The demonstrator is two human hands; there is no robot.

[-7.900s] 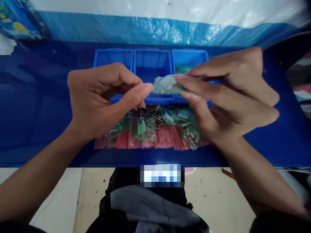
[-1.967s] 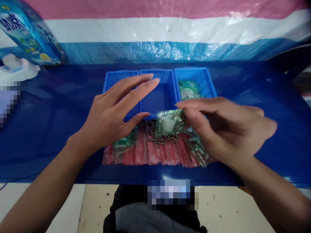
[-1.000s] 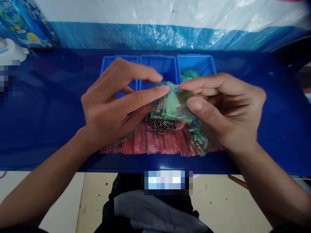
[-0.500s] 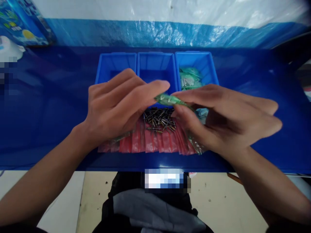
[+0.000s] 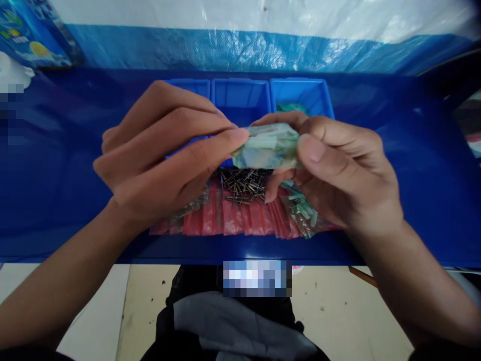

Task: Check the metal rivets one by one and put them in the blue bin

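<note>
Two hands, the left hand (image 5: 165,150) and the right hand (image 5: 349,175), hold a green-tinted plastic packet (image 5: 270,150) of slim, pale pieces level between them, in the air over a blue table (image 5: 424,165). The left hand is drawn in to a pinch at the packet's left end, its fingers bunched and its thumb mostly out of sight; the right hand is half curled around the opposite end, thumb across the near face, one finger reaching behind and another bent below. Blur hides whether the packet's mouth is sealed. By its look, the packet is light, its film soft and slick, apt to crease and slip, with stiffer contents inside; the ends appear to suit a fingertip pinch best, away from the bulging middle, where any hard tips might pierce the film. Under the packet, between the hands, loose metal pins (image 5: 244,184) lie on a row of red plastic bags (image 5: 235,221), while a clear bag (image 5: 305,210) of pale green plugs sits just below the right hand's fingers. Beyond the hands stand the left bin (image 5: 192,87), partly hidden by the left hand, the middle bin (image 5: 240,95) and the right bin (image 5: 306,90), which holds green packets (image 5: 293,107).
</note>
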